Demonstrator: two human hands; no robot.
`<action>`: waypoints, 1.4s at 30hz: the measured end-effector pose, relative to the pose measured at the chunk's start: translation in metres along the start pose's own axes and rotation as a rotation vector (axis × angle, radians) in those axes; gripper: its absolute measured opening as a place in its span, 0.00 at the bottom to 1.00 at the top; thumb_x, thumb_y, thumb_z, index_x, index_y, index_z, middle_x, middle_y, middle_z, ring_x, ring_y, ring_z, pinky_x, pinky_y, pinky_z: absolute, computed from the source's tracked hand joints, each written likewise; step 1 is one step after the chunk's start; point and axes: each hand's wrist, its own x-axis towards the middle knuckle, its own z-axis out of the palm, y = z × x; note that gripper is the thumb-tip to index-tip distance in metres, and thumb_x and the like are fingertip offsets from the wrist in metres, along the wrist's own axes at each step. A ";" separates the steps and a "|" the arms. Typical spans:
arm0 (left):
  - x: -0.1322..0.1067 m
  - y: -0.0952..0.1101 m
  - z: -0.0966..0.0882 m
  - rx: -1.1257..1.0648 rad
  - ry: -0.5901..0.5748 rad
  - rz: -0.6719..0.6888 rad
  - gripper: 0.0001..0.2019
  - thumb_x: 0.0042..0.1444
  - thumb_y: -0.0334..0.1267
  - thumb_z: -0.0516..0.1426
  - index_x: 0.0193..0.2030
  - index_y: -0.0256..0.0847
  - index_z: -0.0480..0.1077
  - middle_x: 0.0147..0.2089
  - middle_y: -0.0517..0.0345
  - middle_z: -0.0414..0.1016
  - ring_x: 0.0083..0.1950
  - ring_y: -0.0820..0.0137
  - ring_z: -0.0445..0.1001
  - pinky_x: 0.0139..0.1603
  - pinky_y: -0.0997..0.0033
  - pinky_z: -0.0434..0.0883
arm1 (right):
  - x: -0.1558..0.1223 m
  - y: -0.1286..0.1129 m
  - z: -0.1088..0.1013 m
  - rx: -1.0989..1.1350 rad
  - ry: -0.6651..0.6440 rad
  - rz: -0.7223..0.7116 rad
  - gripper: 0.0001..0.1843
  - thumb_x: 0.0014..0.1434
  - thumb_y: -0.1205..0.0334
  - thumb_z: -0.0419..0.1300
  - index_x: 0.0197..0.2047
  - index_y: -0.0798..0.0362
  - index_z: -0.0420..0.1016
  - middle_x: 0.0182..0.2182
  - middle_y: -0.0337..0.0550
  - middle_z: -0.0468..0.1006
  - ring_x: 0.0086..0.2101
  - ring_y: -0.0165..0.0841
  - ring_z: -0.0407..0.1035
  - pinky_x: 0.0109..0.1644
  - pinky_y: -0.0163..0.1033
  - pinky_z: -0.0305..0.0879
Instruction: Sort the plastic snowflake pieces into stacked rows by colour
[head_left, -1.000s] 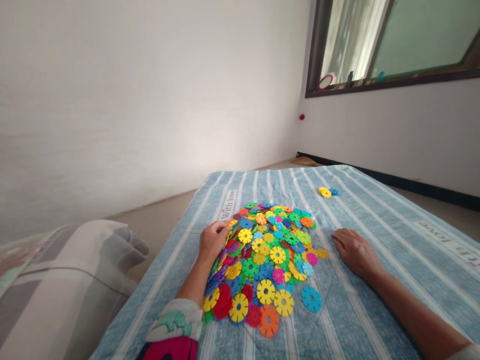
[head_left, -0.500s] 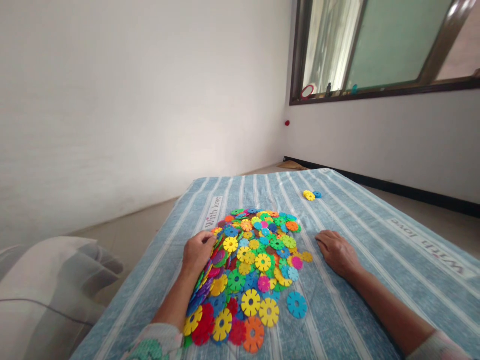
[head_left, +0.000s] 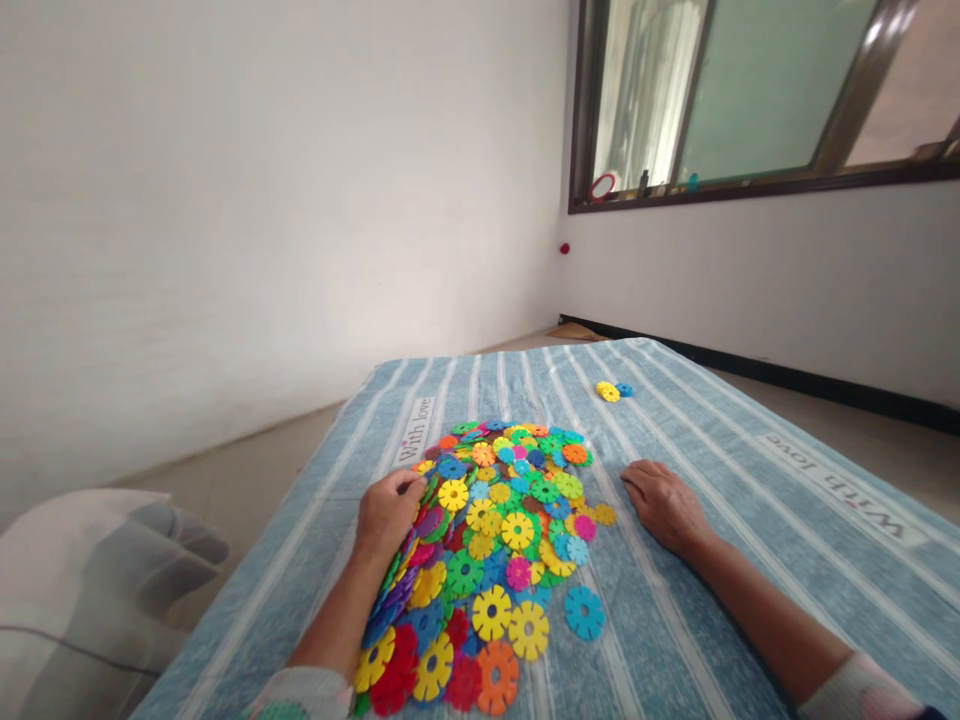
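A heap of flat plastic snowflake discs (head_left: 495, 530) in yellow, green, blue, red, orange and pink lies on a blue striped blanket (head_left: 720, 470). My left hand (head_left: 388, 510) rests against the heap's left edge, fingers curled onto the discs there; whether it grips one is hidden. My right hand (head_left: 664, 503) lies palm down on the blanket just right of the heap, fingers together and bent, touching no disc. One yellow disc and a small blue disc (head_left: 611, 391) sit apart, farther back.
A grey and white pillow (head_left: 90, 590) lies at the lower left beside the blanket. Bare floor (head_left: 247, 470) runs along the white wall behind. A window (head_left: 742, 90) with small items on its sill is at the upper right.
The view has swung right and tipped, so the heap and both hands sit lower and further left in the picture. Both hands keep their places by the heap.
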 end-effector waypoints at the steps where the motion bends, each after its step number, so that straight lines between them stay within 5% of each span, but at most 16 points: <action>1: -0.001 0.001 0.000 -0.001 0.000 0.001 0.14 0.43 0.48 0.52 0.27 0.43 0.74 0.32 0.55 0.80 0.40 0.59 0.77 0.42 0.65 0.68 | 0.000 0.000 -0.001 0.000 0.001 -0.004 0.15 0.65 0.65 0.48 0.39 0.51 0.77 0.41 0.45 0.77 0.43 0.37 0.69 0.50 0.39 0.62; 11: -0.002 -0.002 0.002 -0.044 -0.007 0.036 0.12 0.44 0.46 0.54 0.25 0.42 0.75 0.28 0.57 0.80 0.35 0.61 0.76 0.38 0.66 0.68 | -0.003 0.005 0.003 0.017 0.012 -0.015 0.15 0.64 0.63 0.48 0.38 0.51 0.77 0.41 0.46 0.76 0.43 0.38 0.69 0.48 0.41 0.63; 27: -0.011 -0.007 -0.007 -0.412 -0.090 -0.140 0.16 0.39 0.48 0.61 0.29 0.37 0.76 0.24 0.59 0.76 0.27 0.70 0.72 0.30 0.71 0.66 | -0.007 0.011 0.006 0.020 0.058 -0.039 0.17 0.63 0.61 0.48 0.40 0.51 0.78 0.42 0.46 0.78 0.42 0.40 0.70 0.47 0.43 0.65; 42: -0.010 -0.009 -0.003 -0.368 -0.054 -0.089 0.13 0.41 0.46 0.60 0.28 0.37 0.76 0.24 0.60 0.77 0.28 0.69 0.72 0.32 0.72 0.68 | -0.008 0.011 0.006 0.000 0.044 -0.039 0.17 0.63 0.61 0.47 0.41 0.52 0.78 0.43 0.48 0.78 0.42 0.41 0.70 0.47 0.44 0.65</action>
